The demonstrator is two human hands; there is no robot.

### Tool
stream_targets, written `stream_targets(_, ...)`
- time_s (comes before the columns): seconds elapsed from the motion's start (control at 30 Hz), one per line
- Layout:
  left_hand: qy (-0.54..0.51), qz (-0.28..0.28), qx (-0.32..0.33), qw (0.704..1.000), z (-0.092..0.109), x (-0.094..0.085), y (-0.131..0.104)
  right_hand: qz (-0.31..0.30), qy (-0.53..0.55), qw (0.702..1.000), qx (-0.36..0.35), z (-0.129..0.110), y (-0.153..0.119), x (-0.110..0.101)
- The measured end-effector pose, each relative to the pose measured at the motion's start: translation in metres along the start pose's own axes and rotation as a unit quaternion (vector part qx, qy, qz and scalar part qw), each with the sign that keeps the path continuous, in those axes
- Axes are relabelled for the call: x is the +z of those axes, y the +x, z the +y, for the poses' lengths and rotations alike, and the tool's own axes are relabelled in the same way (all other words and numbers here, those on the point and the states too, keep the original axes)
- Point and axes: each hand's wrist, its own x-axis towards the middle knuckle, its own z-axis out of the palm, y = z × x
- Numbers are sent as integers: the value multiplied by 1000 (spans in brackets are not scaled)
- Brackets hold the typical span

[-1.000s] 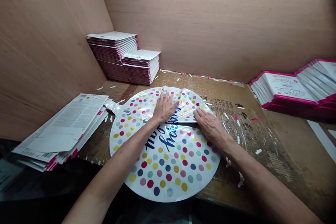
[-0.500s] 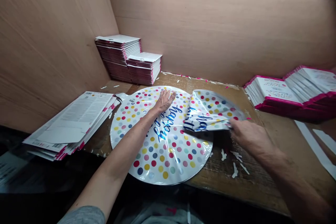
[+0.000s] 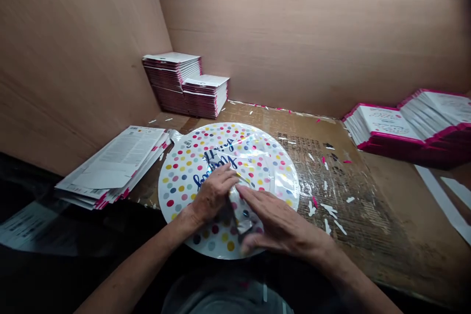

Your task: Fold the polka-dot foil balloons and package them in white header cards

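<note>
White dotted foil (image 3: 283, 169), its earlier outstretched flap (image 3: 241, 216) now folded inward — left hand (image 3: 213, 194) curled, right hand (image 3: 281, 218) spread.

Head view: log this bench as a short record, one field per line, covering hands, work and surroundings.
Work: round dotted sheet with blue lettering, a folded dotted piece lying over it
Left hand: fingers curled on the work, tips near the other hand's fingers
Right hand: at the folded piece, thumb spread from fingers, slightly blurred
Back left: two card stacks, the left one taller
Near left: untidy printed card pile
Far right: pink-edged cards
Surface: taped cardboard, scattered paper scraps
</note>
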Motion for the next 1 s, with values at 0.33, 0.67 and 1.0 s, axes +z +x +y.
stream_targets(0.33,68,-8,1,998,-9,-41,-56,-9,-31,992,-121,62,8,41)
stream_targets(0.67,25,115,-322,939,-2,-18,-66,102,198,947,230,51,60,46)
stream_targets(1.0,188,-59,-189,962,-13,-9,-38,82,-18,962,259,42,76,40)
